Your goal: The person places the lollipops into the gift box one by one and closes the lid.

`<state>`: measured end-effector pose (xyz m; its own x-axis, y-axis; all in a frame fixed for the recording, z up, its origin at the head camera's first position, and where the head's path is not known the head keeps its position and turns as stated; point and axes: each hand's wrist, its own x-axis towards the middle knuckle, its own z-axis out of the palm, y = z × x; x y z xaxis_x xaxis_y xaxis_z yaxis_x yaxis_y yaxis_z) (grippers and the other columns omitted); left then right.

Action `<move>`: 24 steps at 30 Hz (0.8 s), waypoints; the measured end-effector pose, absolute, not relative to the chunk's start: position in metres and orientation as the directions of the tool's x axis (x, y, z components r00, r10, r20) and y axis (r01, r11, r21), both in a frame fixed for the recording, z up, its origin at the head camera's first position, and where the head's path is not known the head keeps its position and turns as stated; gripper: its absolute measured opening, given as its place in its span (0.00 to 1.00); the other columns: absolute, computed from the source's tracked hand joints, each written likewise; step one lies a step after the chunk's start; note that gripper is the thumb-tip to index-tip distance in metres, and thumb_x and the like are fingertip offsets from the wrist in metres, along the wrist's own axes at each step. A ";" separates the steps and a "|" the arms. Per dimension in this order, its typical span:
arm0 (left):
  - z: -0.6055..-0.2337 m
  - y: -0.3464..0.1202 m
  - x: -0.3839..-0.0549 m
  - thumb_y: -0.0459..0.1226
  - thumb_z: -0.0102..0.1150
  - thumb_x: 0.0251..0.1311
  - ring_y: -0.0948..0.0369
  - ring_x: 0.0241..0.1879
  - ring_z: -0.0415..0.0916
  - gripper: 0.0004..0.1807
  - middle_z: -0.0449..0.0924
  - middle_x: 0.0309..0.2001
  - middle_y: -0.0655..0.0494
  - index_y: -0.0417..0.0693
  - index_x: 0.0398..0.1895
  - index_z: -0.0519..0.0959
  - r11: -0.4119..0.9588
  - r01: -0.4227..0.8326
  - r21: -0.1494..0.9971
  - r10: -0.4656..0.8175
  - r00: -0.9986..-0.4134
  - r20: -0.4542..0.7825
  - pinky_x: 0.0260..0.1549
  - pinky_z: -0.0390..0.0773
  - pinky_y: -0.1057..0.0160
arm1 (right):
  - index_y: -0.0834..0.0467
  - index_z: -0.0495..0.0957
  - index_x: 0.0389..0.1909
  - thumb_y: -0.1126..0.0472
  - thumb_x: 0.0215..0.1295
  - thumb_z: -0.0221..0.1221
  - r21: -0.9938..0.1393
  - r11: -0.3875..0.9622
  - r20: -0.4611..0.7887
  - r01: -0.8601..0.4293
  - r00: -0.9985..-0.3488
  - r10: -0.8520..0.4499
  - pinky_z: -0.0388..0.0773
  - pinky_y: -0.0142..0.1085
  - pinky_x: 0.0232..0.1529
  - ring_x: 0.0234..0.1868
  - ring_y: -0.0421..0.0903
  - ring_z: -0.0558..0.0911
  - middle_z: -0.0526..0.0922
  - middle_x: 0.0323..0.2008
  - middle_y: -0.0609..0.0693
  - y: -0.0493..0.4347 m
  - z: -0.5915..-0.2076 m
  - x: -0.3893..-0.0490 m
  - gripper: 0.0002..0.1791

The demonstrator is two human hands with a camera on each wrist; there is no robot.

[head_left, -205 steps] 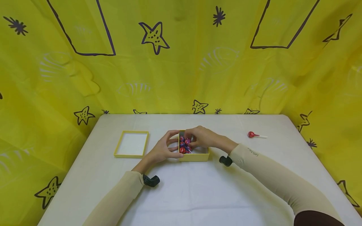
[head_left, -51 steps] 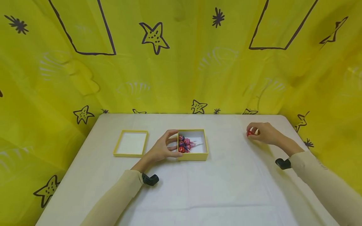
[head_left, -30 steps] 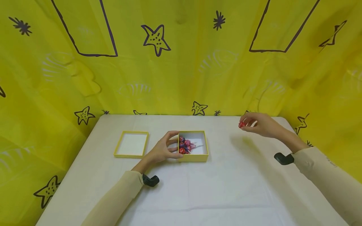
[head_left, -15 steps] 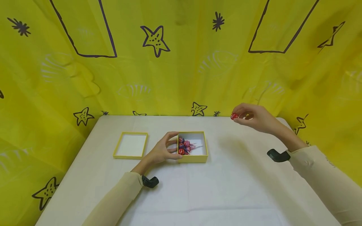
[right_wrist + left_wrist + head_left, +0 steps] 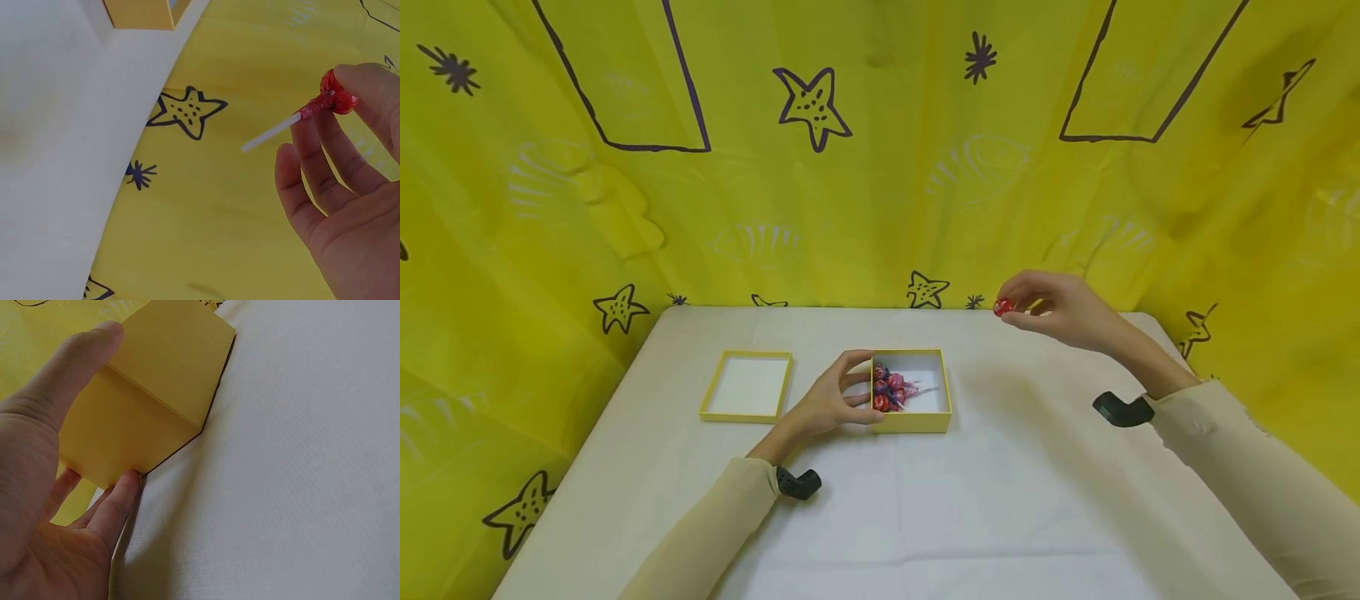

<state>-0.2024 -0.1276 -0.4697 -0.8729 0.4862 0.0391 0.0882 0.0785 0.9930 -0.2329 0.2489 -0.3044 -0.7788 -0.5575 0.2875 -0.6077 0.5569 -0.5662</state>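
Note:
My right hand [image 5: 1060,308] pinches a red-wrapped lollipop [image 5: 1003,307] by its head, raised above the table to the right of the box. Its white stick [image 5: 272,131] points away from the thumb in the right wrist view. With thumb at the front and fingers along the left and far sides, my left hand [image 5: 829,402] grips a yellow box [image 5: 912,423]. Several lollipops [image 5: 891,390] lie inside the box, heads bunched at the left wall and sticks toward the right. In the left wrist view only the outer walls of the box [image 5: 169,369] show.
A shallow yellow lid [image 5: 747,416], white inside, lies left of the box. White cloth covers the table [image 5: 985,500]. Behind and to both sides hangs a yellow curtain [image 5: 880,208] with star drawings.
Earlier my right hand reached into the box, then took the red lollipop from the table's right side. Since then it has risen and moved left with it. My left hand stays at the box.

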 end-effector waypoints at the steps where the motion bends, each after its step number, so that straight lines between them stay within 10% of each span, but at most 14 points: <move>1: -0.470 -0.128 -0.202 0.27 0.80 0.48 0.45 0.73 0.62 0.54 0.52 0.80 0.51 0.50 0.77 0.59 0.082 0.086 0.993 0.485 -0.874 0.036 0.63 0.77 0.55 | 0.57 0.83 0.49 0.66 0.64 0.70 -0.562 0.558 0.283 -0.611 -0.776 -0.564 0.84 0.26 0.42 0.39 0.44 0.83 0.86 0.42 0.47 0.246 -0.305 -0.234 0.13; 24: -0.466 -0.127 -0.202 0.29 0.81 0.48 0.46 0.73 0.63 0.53 0.54 0.79 0.52 0.56 0.76 0.60 0.102 0.064 0.993 0.471 -0.882 0.008 0.62 0.78 0.55 | 0.55 0.83 0.45 0.64 0.64 0.70 -0.611 0.465 0.059 -0.640 -0.623 -0.780 0.87 0.38 0.42 0.38 0.42 0.85 0.86 0.38 0.43 0.146 -0.325 -0.241 0.10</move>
